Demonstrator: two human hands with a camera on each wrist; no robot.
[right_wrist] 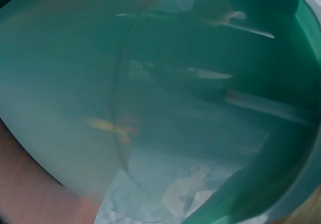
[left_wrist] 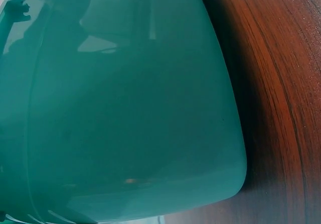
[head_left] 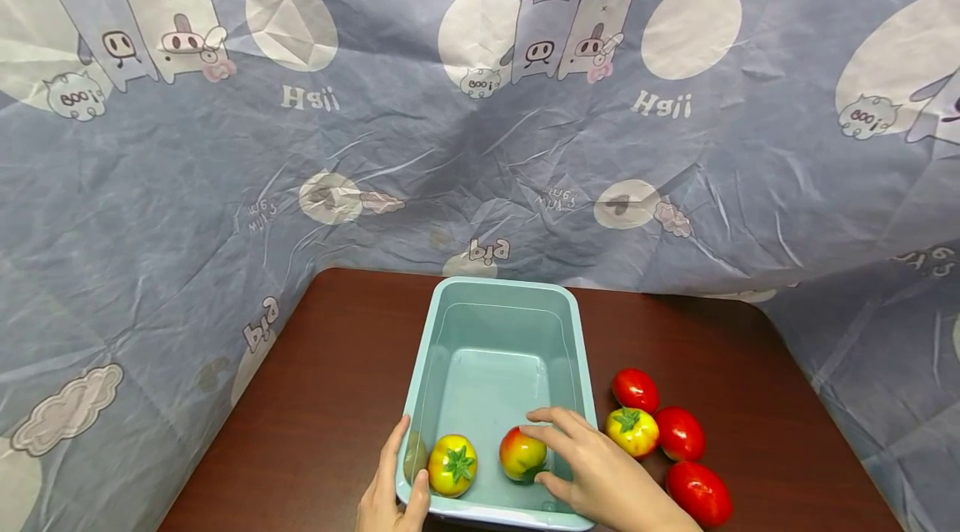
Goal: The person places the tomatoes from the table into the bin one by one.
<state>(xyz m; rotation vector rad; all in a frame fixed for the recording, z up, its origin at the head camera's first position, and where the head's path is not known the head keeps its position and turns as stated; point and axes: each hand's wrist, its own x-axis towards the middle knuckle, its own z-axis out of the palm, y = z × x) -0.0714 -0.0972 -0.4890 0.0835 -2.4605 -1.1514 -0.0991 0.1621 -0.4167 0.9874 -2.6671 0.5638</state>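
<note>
My left hand [head_left: 393, 482] holds the near left corner of a light teal plastic bin [head_left: 428, 348], thumb at the rim and fingers along the outer wall. Inside the bin, my right hand [head_left: 588, 461] pinches a glossy yellow-and-red toy tomato [head_left: 519, 455] between thumb and fingertips, its green leafy top tilted down. Another yellow toy tomato [head_left: 448, 474] sits at the bin's near left, its green star of leaves showing. The left wrist view is mostly the bin's outer wall [left_wrist: 135, 103]; a blurred bin wall [right_wrist: 165, 93] fills much of the right wrist view.
Right of the bin lie a yellow toy tomato [head_left: 632, 432] and red oval fruits, one at the back [head_left: 635, 388], one in the middle [head_left: 680, 434], one in front [head_left: 699, 493]. Beneath is a dark brown table [head_left: 300, 424]; a printed grey-blue cloth [head_left: 480, 140] hangs around it.
</note>
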